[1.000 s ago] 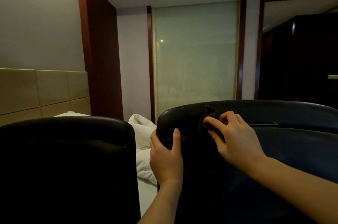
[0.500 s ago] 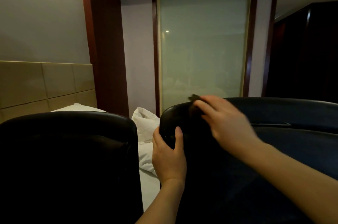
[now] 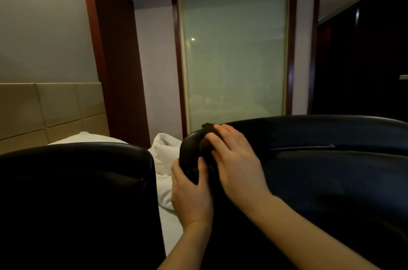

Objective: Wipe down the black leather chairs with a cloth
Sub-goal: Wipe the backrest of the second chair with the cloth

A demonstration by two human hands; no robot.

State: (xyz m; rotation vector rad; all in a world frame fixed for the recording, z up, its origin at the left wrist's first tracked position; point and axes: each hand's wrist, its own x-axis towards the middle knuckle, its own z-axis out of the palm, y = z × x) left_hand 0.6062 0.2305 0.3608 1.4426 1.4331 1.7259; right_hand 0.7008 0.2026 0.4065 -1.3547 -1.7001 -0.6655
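Observation:
Two black leather chairs stand side by side with their backs toward me. The right chair (image 3: pixel 320 159) fills the right half of the view. My left hand (image 3: pixel 191 194) grips the left edge of its backrest, thumb on the near face. My right hand (image 3: pixel 234 159) presses a dark cloth (image 3: pixel 206 137) against the top left corner of that backrest; most of the cloth is hidden under my fingers. The left chair (image 3: pixel 77 192) stands untouched at the lower left.
A bed with white bedding (image 3: pixel 164 159) shows through the gap between the chairs. A tan padded headboard (image 3: pixel 50 111) is at the left. A frosted glass panel (image 3: pixel 234 55) faces me, with a dark wardrobe (image 3: pixel 362 60) at the right.
My right hand has slid the cloth left along the top of the right chair's backrest to its corner. My left hand keeps its grip on the edge.

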